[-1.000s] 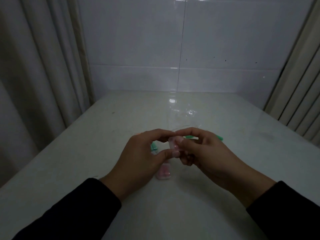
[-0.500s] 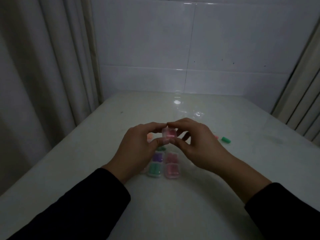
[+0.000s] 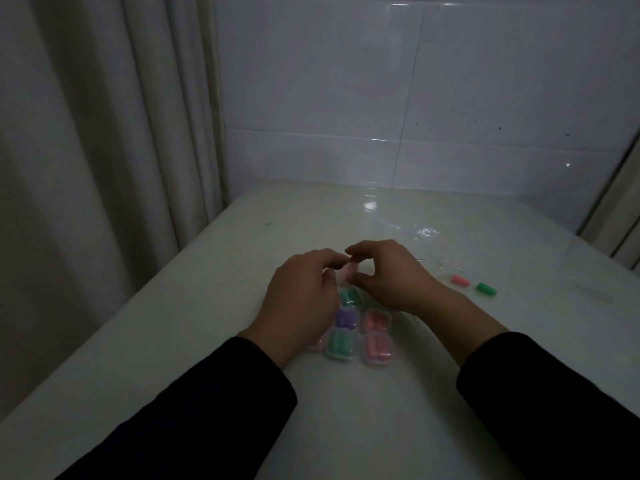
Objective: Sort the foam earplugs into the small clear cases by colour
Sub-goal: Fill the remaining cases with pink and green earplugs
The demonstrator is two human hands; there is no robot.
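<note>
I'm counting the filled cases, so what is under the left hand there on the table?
Under the left hand only the pink edge of one small case shows beside the green case. Whether more cases lie beneath cannot be seen; the hand and wrist cover that patch of table.

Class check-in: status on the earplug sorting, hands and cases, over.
Both hands, left and right, grip one pink case. Filled cases below. Pink plug, green plug loose on the right.

Filled cases [image 3: 358, 332] sit grouped on the table [image 3: 214, 282], two loose earplugs [image 3: 473, 285] to their right.
</note>
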